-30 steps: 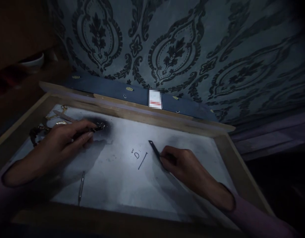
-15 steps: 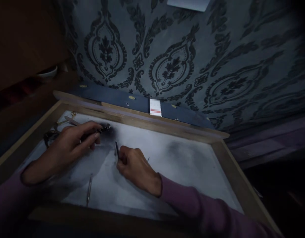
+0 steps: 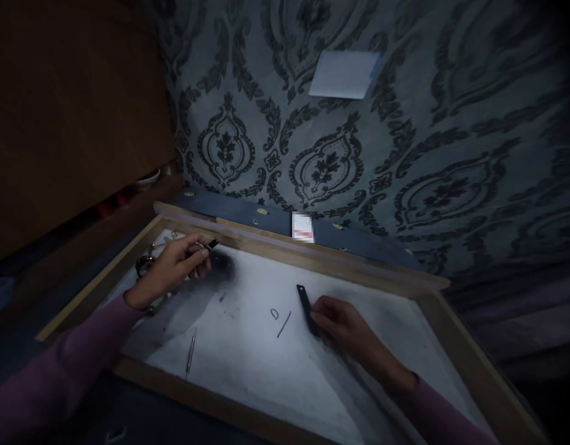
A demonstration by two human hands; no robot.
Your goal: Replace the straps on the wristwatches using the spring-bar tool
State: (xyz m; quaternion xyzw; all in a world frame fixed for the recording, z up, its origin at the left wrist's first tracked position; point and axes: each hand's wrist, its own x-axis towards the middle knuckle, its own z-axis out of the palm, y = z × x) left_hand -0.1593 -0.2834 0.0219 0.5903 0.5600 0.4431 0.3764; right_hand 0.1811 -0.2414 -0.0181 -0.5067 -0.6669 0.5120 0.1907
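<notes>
At the far left of the framed tray, my left hand (image 3: 173, 269) is closed around a small dark object with a shiny part (image 3: 212, 244); the fingers cover most of it. My right hand (image 3: 347, 324) pinches a flat black strip (image 3: 303, 300), which has a small hole near its far end, low over the white sheet (image 3: 257, 352). Left of that strip lie a small loop-shaped piece (image 3: 274, 314) and a thin dark rod (image 3: 284, 324). A slim silver pen-like tool (image 3: 191, 355) rests nearer the front edge.
A wooden rim (image 3: 479, 352) surrounds the white sheet. Behind my left hand are a dark shiny looped object (image 3: 143, 266) and some gold-coloured pieces (image 3: 174, 235). A patterned wall (image 3: 326, 167) rises behind the tray, and a brown wooden panel (image 3: 71, 111) stands at left.
My right hand has moved right with the black strip, whose flat face now shows. The loop-shaped piece and rod have come into sight. My left hand keeps its hold. The view has tilted up.
</notes>
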